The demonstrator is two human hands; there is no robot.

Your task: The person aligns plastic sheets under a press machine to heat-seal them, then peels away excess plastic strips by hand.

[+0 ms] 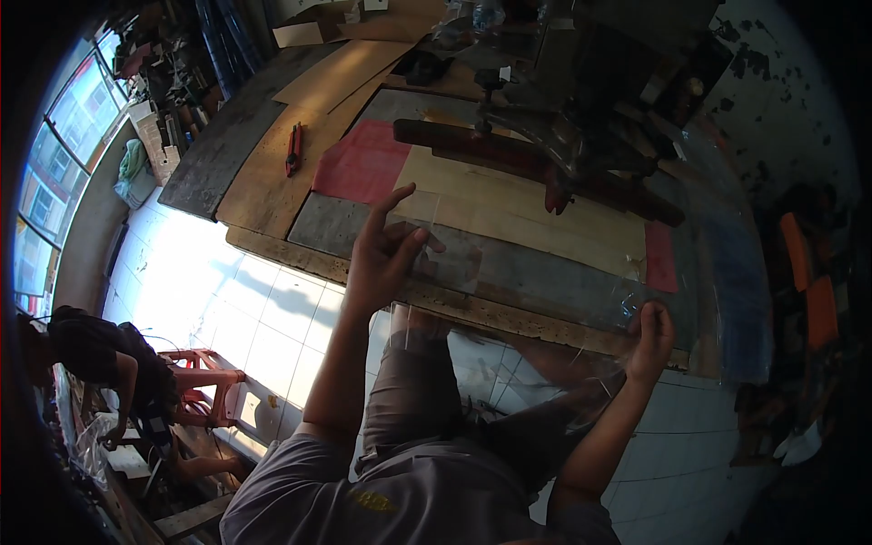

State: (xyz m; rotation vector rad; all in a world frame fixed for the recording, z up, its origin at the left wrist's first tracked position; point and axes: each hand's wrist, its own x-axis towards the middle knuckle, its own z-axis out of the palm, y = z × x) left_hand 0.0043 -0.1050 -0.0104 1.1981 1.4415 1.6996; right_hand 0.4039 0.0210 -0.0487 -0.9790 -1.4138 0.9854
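My left hand [389, 250] is raised over the near edge of the workbench, thumb and fingers pinching a clear plastic sheet [454, 263]. The see-through sheet spans toward my right hand [652, 341], whose fingers are closed on its other side near the bench's right front edge. Beyond the sheet, a cream strip [518, 204] with a red piece [363, 163] at its left end and a smaller red piece [660, 256] at its right lies on the grey bench top. A dark machine bar [536, 168] stands over the strip.
A red cutter [293, 150] lies on brown board [263, 173] at the left. Cardboard [313, 25] sits at the back. Another person [113, 363] is at lower left beside a red stool [204, 386]. Orange objects [822, 313] are at far right.
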